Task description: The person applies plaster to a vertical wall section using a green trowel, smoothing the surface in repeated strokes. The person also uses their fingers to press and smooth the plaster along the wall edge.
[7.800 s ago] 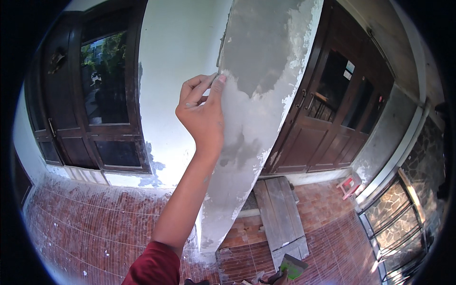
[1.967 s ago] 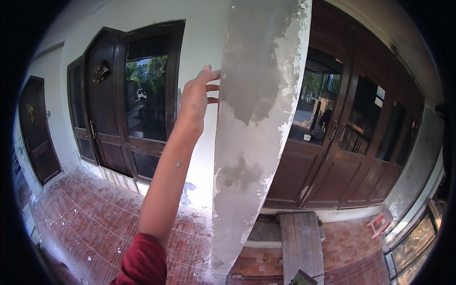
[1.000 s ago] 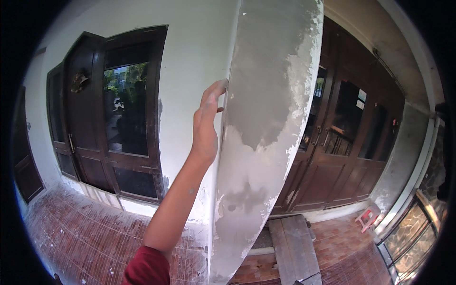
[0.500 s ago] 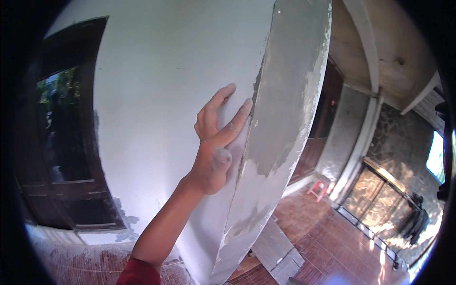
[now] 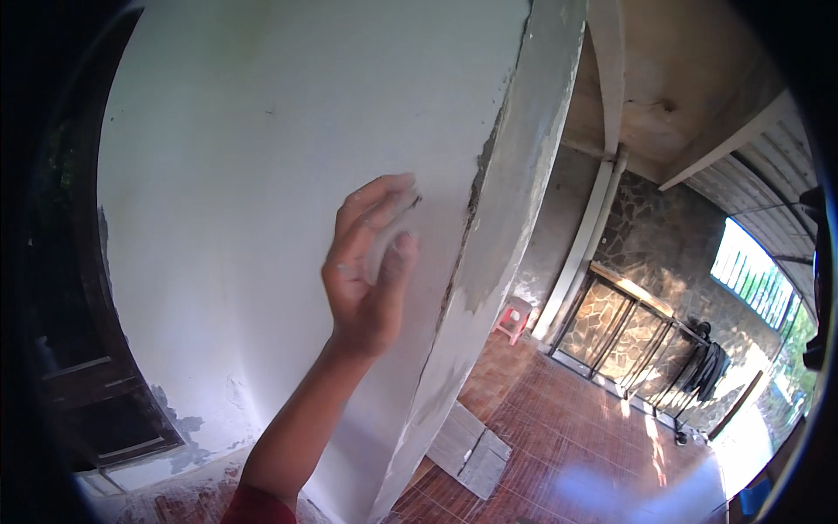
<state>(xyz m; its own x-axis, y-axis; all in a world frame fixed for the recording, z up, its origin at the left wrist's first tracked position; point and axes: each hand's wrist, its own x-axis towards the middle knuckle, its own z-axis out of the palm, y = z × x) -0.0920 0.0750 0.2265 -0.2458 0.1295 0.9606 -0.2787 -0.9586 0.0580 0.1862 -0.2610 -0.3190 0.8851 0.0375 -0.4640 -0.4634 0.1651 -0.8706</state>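
My left hand [image 5: 367, 271] is raised in front of the white wall [image 5: 236, 218], with a red sleeve [image 5: 257, 506] at the lower edge. The fingers are bent and dusty, and a gap separates them from the thumb; nothing plainly rests between them. A small dark mark shows by the fingertips, too small to make out. To the right of the hand runs the wall's corner, with a rough dark crack along it. Beyond that edge is the narrow side face [image 5: 484, 253], patched with grey plaster. My right hand is out of sight.
A dark-framed door or window [image 5: 105, 393] stands at the left. Right of the wall, a grey board [image 5: 471, 450] lies on reddish floor tiles [image 5: 576, 428]. Farther back are a small pink stool [image 5: 512, 319] and a metal frame [image 5: 624, 327] against a stone wall.
My left hand has come away from the corner edge, its fingers now more curled. The view has turned to the right, showing more of the yard and less of the side face.
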